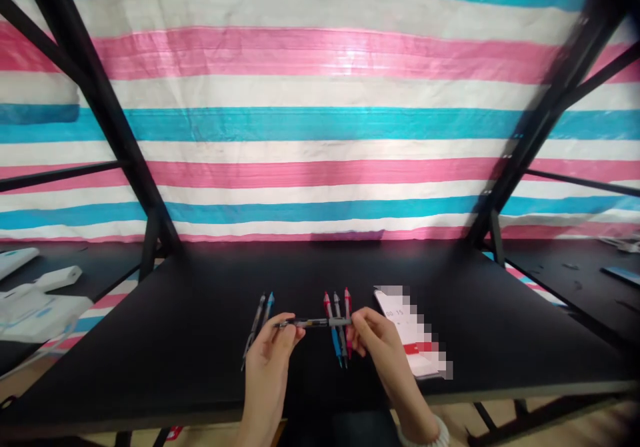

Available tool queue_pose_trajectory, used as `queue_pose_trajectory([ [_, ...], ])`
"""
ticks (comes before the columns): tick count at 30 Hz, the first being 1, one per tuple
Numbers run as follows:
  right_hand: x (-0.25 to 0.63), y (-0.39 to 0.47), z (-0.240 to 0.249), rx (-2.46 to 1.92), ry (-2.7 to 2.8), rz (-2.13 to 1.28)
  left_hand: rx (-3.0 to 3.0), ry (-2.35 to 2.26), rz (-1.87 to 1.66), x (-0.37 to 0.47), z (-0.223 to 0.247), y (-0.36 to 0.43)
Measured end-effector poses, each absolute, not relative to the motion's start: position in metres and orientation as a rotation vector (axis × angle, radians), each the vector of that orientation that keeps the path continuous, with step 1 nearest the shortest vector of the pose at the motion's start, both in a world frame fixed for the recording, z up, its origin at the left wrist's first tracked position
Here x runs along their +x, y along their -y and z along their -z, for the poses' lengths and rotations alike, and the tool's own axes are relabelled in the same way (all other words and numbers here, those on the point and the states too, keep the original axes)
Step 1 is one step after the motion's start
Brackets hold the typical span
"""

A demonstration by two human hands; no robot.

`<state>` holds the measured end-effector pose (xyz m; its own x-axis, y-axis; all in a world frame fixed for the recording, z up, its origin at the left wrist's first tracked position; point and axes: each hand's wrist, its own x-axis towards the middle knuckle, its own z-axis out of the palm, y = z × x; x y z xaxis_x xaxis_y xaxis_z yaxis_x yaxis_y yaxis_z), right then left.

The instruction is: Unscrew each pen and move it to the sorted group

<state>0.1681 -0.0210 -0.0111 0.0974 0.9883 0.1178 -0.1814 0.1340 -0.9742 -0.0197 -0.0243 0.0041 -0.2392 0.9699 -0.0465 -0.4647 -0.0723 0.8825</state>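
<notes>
A pen [316,323] with a dark, see-through part and a grey part lies level across the middle, held between my two hands. My left hand [271,353] pinches its dark end between thumb and fingers. At the grey end, the fingertips of my right hand [379,337] are closed on it. Just beyond and below it, three pens lie side by side: one with a red top and blue lower end [335,343], a grey one [343,348], and a red one [347,298]. Beside my left hand lie a dark pen [256,320] and a blue-ended pen [270,302].
A phone [394,302], partly pixelated, lies right of my right hand on the black table [200,280]. Black metal posts [115,127] rise at both sides. A striped sheet [320,123] hangs behind. White devices [47,317] sit on a left-hand table.
</notes>
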Motion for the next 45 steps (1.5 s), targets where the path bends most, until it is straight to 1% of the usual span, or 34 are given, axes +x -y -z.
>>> queue_pose_trajectory([
  [8, 0.168, 0.017, 0.027, -1.064, 1.017, -1.216, 0.598, -1.014, -1.594, -0.014, 0.008, 0.017],
  [18, 0.163, 0.02, 0.027, -1.109, 0.981, -1.166, 0.54, -0.997, -1.621, -0.012, 0.012, 0.017],
  [26, 0.163, 0.019, 0.023, -1.114, 0.959, -1.179, 0.539, -0.966, -1.639, -0.015, 0.018, 0.015],
  [40, 0.166, 0.019, 0.02, -1.131, 0.946, -1.231, 0.553, -1.012, -1.616, -0.016, 0.015, 0.014],
  [45, 0.166, 0.022, 0.023, -1.098, 0.931, -1.172, 0.533, -1.032, -1.614, -0.015, 0.015, 0.013],
])
